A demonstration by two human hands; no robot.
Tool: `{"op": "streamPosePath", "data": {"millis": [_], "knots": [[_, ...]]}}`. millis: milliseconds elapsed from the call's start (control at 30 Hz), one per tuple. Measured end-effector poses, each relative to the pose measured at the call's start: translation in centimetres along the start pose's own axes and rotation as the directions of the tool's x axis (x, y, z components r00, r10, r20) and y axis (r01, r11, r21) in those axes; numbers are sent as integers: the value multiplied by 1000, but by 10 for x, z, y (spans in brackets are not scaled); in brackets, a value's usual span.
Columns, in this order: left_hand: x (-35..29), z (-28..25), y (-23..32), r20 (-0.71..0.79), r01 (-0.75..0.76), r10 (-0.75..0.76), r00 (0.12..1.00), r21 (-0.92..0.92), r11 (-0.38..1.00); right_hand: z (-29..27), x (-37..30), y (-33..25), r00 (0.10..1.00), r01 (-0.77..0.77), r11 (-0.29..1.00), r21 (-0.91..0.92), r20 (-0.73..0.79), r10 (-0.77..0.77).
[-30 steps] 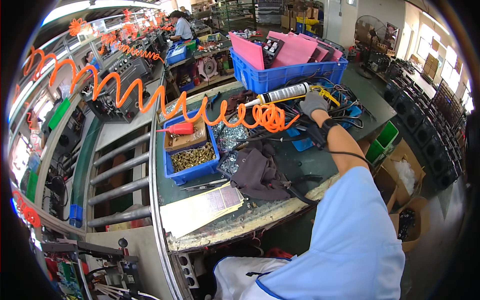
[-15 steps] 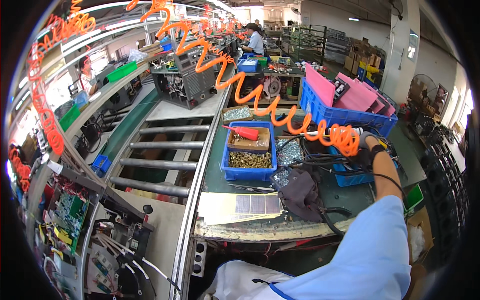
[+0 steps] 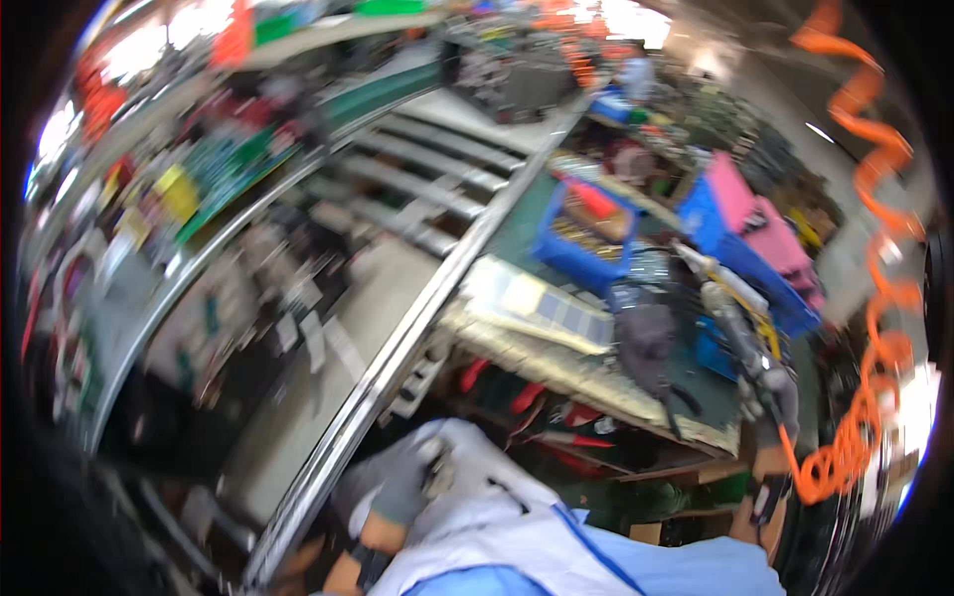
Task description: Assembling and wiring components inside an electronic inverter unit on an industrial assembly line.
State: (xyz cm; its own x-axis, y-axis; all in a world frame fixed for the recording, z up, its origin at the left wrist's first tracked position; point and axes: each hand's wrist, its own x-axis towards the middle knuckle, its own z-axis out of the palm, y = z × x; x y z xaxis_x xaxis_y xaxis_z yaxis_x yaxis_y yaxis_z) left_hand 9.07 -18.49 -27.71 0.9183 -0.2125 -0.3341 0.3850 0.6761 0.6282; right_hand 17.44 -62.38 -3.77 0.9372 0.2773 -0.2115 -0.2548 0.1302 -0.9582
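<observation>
The view is smeared by motion. At the right my right hand [image 3: 780, 397], in a grey glove, is closed around the rear of a long air-driven screwdriver [image 3: 732, 316]. An orange coiled hose [image 3: 874, 382] runs to it beside my wrist. My left hand [image 3: 402, 492], also gloved in grey, is low over my lap. Its fingers are curled around something small and metallic-looking, too blurred to name. Left of the screwdriver, a dark cloth bundle [image 3: 646, 333] lies on the green workbench [image 3: 517, 223], near yellowish sheets [image 3: 527, 303] with grey rectangles.
A blue bin [image 3: 571, 248] holds brass-coloured small parts and a red item. Behind the screwdriver stands a blue crate [image 3: 730, 253] with pink sheets [image 3: 770, 238]. A metal rail [image 3: 397, 353] separates the bench from the roller conveyor [image 3: 427, 179]. Blurred circuit boards and wires fill the left side.
My view has turned and tilted. My right hand has come back from beside the crate with the screwdriver, and the orange hose has swung right. My left hand has entered at the bottom.
</observation>
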Motion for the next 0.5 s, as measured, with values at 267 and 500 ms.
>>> {"op": "streamPosePath", "data": {"millis": [267, 500], "knots": [[-37, 12, 59, 25, -346, 457, 889, -617, 707, 149, 129, 110, 470, -397, 875, 278, 880, -66], [-98, -18, 35, -300, -643, 577, 760, -473, 602, 241, 142, 143, 182, -647, 758, -88, 947, 265]]}}
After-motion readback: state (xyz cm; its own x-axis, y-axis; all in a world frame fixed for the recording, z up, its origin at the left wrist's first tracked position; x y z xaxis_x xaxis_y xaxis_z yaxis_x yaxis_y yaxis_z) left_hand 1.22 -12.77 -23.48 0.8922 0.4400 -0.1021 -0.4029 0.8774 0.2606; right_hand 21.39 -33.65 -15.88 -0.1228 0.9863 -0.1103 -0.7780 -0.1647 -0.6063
